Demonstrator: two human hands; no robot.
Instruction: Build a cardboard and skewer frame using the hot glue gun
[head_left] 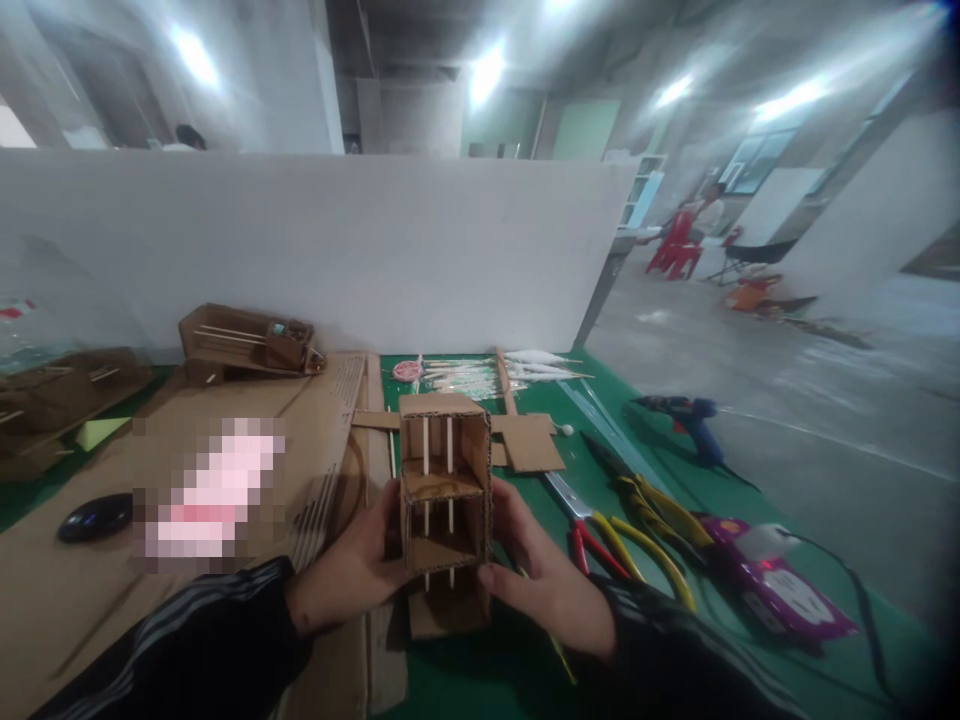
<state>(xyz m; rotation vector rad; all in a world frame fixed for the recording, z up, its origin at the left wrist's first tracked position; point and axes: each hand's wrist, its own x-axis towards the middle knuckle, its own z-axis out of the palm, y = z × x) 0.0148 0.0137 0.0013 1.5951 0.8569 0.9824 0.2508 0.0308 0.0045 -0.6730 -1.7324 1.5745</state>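
Between my two hands is a tall cardboard box frame [444, 487], divided into three stacked open compartments, with thin wooden sticks [426, 445] running upright through them. My left hand [352, 560] grips its left side, and the fingertips pass behind the edge. On the right side my right hand [544, 570] holds it, thumb at the front near the lowest compartment. A thin yellowish stick [559, 655] shows below my right hand; whether the hand touches it I cannot tell. Flat cardboard pieces [534, 443] lie just behind the box frame.
To the right lie scissors [574, 500], pliers [637, 490], a purple power strip [780, 590] and a blue glue gun [686, 420]. Wrapped sticks [480, 375] lie at the back before a white partition [360, 250]. Left are a cardboard model [251, 335], a black mouse [96, 517] and a cardboard sheet [97, 620].
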